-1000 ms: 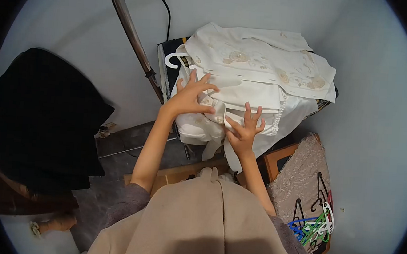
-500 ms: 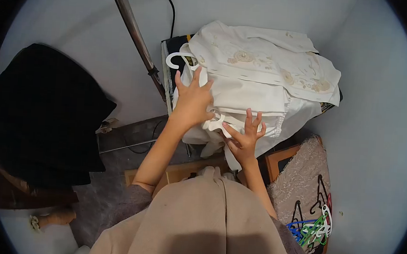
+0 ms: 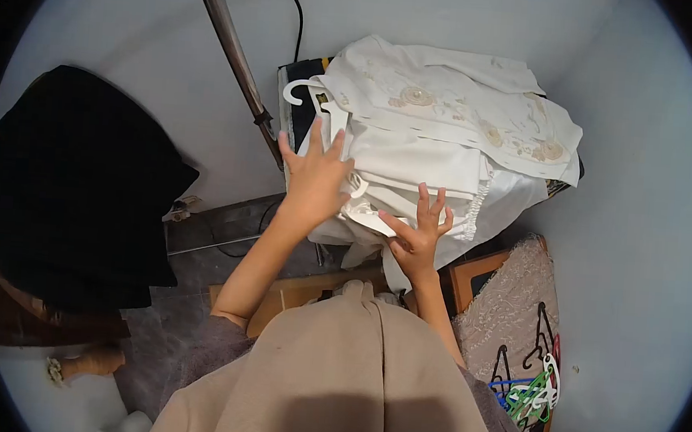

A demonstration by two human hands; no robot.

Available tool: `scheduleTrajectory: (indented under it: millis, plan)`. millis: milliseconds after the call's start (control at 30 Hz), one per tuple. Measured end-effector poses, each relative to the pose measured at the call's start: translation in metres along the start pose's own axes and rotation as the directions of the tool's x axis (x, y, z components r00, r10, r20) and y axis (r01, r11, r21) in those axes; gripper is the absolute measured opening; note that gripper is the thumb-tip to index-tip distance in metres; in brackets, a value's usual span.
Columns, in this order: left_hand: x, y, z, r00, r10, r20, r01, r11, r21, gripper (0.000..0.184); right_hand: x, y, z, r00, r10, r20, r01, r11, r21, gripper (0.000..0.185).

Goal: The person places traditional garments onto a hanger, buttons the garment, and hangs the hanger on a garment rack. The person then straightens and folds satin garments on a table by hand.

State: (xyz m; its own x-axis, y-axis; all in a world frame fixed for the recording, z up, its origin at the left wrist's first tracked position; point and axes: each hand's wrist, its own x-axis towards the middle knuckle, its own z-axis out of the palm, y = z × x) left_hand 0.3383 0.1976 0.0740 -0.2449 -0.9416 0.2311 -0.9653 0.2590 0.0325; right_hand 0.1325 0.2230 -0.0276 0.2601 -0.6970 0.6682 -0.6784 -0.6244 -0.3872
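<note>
Folded white cloth: the white cloth (image 3: pixel 418 158) lies in layers in the middle of the pile, directly in front of the person, with a gathered edge (image 3: pixel 475 206) along its right side.
Embroidered top: the embroidered top (image 3: pixel 450 107), white with beige flower motifs, is spread across the back of the pile, overlapping the folded cloth.
Hanger hook: a white hook (image 3: pixel 287 92) projects past the left end of the pile, beyond the left hand's fingertips.
Second hook: a smaller white curved piece (image 3: pixel 364 187) shows beside the left hand, on the side facing the right hand.
Left hand: the left hand (image 3: pixel 314 183) is palm down over the left end of the pile, fingers fanned; thumb side against the curved piece. Grip on it: cannot tell.
Right hand: the right hand (image 3: pixel 416 243) is at the near edge of the cloth, index finger against a white strip, other fingers raised and apart; thumb contact unclear, so a pinch cannot be confirmed.
Left surroundings: metal pole (image 3: pixel 233 55) slanting beside the pile; black cloth (image 3: pixel 83 190) well apart.
Right surroundings: coloured hangers (image 3: pixel 534 398) bunched near a patterned cloth (image 3: pixel 499 315).
</note>
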Motion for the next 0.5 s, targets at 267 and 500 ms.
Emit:
scheduleTrajectory:
  millis: [267, 500]
  plan:
    - [0.013, -0.016, -0.020, 0.955, -0.124, 0.268, 0.142, 0.989, -0.048, 0.040, 0.008, -0.003, -0.008, 0.999, 0.036, -0.030, -0.035, 0.998, 0.056, 0.045]
    - [0.005, -0.046, 0.006, 0.974, 0.043, 0.221, -0.009, 0.988, -0.153, 0.034, 0.024, -0.025, -0.024, 0.999, -0.031, -0.016, 0.034, 0.983, 0.182, 0.037]
